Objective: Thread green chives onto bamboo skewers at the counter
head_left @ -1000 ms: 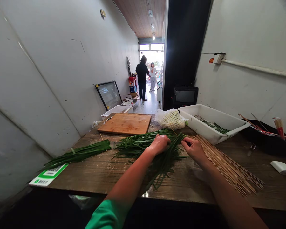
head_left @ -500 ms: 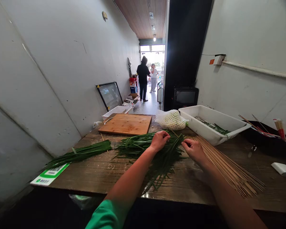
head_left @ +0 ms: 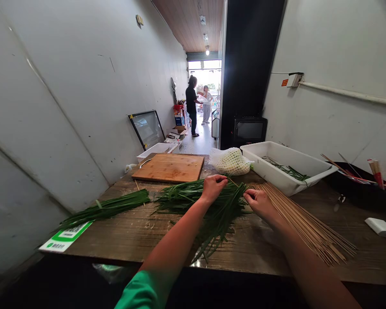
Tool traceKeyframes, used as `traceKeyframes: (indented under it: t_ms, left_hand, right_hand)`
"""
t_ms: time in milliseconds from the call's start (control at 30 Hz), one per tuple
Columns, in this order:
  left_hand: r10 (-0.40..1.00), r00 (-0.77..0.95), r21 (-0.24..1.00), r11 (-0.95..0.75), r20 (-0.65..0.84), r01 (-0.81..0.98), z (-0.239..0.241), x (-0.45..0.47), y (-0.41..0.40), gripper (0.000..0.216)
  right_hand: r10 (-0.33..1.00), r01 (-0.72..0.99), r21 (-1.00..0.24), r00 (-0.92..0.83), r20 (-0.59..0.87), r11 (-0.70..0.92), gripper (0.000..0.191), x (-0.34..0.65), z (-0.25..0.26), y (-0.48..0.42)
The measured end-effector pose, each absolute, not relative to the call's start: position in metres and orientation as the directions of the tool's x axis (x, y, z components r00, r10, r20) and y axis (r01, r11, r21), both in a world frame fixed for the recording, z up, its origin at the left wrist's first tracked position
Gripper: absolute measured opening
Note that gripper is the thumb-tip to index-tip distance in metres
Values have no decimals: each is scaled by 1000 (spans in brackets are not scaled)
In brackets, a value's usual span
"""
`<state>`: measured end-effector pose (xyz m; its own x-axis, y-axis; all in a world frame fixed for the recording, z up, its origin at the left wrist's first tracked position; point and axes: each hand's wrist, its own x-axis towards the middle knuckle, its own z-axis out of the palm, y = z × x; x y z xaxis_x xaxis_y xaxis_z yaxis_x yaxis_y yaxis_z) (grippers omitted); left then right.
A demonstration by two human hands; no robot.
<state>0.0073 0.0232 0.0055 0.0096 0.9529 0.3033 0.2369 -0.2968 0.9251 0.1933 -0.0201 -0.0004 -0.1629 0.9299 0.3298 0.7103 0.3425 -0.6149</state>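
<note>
A loose pile of garlic chives (head_left: 180, 195) lies across the middle of the wooden table. My left hand (head_left: 214, 187) is above it, thumb and fingers pinched on the end of a thin bamboo skewer (head_left: 233, 182) that slants down to the right. At the pile's right end my right hand (head_left: 256, 200) pinches the tips of some chives (head_left: 233, 204); exactly how many leaves is hidden. To the left rests a neat tied bundle of chives (head_left: 116, 207). Beside my right forearm many bamboo skewers (head_left: 305, 223) are spread out.
Behind the pile are a wooden cutting board (head_left: 172, 167), a foam-net-wrapped item (head_left: 230, 161) and a white plastic tub (head_left: 287, 171) with leaf scraps. A black container (head_left: 366, 189) and a white plug (head_left: 381, 227) stand right. Two people (head_left: 192, 105) are near the doorway.
Both my hands have stayed almost in place, still pinching, with the right one slightly further left. In the background the person in black has turned toward the other person.
</note>
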Motion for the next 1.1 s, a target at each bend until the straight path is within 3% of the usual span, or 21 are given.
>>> traceKeyframes:
  t_ms: [400,1100]
  left_hand:
    - [949,-18,933,-307,316,191,11,7,20,20]
    - [846,8,701,-448,534,555,11,9,16,13]
  right_hand:
    - [940,709,-628,-153,304,319,36,193,1,-21]
    - [936,698,-633,-168,309,334,34,193,0,-20]
